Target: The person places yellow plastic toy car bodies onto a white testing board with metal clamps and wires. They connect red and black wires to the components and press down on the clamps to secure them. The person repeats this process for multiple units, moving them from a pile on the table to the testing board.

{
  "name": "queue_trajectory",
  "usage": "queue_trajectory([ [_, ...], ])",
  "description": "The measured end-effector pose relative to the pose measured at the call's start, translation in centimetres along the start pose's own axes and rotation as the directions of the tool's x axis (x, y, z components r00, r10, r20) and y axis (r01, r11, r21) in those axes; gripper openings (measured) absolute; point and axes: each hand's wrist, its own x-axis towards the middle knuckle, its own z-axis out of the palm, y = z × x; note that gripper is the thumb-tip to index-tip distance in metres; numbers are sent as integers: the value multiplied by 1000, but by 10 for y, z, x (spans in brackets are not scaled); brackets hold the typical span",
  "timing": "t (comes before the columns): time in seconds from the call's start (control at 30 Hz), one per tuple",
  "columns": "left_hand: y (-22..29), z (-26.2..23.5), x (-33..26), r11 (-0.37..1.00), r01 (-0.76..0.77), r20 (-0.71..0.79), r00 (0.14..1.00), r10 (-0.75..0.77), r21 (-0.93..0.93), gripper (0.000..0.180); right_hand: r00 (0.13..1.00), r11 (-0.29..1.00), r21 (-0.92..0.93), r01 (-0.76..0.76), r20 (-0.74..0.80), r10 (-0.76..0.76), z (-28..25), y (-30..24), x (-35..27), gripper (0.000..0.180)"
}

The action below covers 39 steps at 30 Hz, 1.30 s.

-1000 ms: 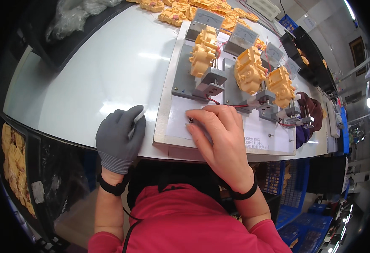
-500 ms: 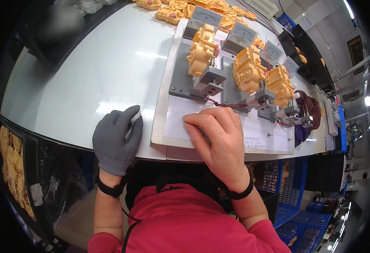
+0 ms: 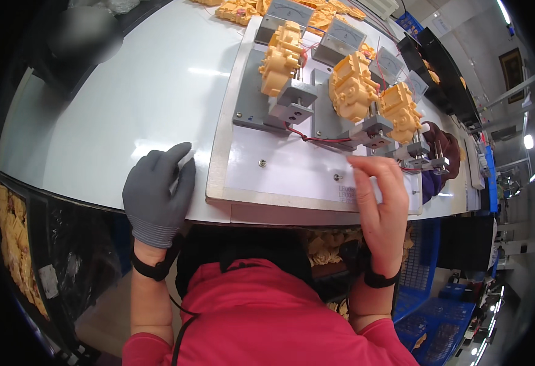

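My left hand (image 3: 159, 195), in a grey glove, rests on the white table left of a raised white test board (image 3: 243, 177). Its fingers are loosely apart and hold nothing. Over the board's front right part is my bare right hand (image 3: 384, 198), thumb and forefinger slightly apart beside a small toggle switch (image 3: 338, 177); contact is not clear. Another toggle switch (image 3: 262, 163) stands further left. Three yellow-orange plastic housings sit upright at grey metal fixtures: the left housing (image 3: 281, 59), the middle housing (image 3: 353, 86) and the right housing (image 3: 400, 112).
Analogue meters, one a grey-cased meter (image 3: 339, 41), stand behind the fixtures, with red wires about. More orange plastic parts (image 3: 237, 12) lie at the back. A black tray (image 3: 108, 55) is at far left. Blue crates (image 3: 423, 262) stand below at right, and a dark-sleeved arm (image 3: 443, 149) shows beyond the board.
My right hand has moved right along the board's front, uncovering the left and middle switches. My left hand stays nearly in place. The whole view has shifted slightly.
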Motion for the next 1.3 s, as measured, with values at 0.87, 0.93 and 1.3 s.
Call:
queue_trajectory([
  [0.87, -3, 5, -3, 999, -7, 9, 1000, 7, -34, 23, 953, 959, 23, -283, -107, 284, -51, 61, -36, 17],
  [0.93, -4, 5, -3, 999, -10, 17, 1000, 11, -36, 23, 956, 956, 43, -289, -43, 291, -46, 60, -40, 16],
  [1.3, -4, 5, -3, 999, -16, 32, 999, 17, -32, 23, 983, 985, -15, -173, -72, 171, -33, 66, -33, 8],
])
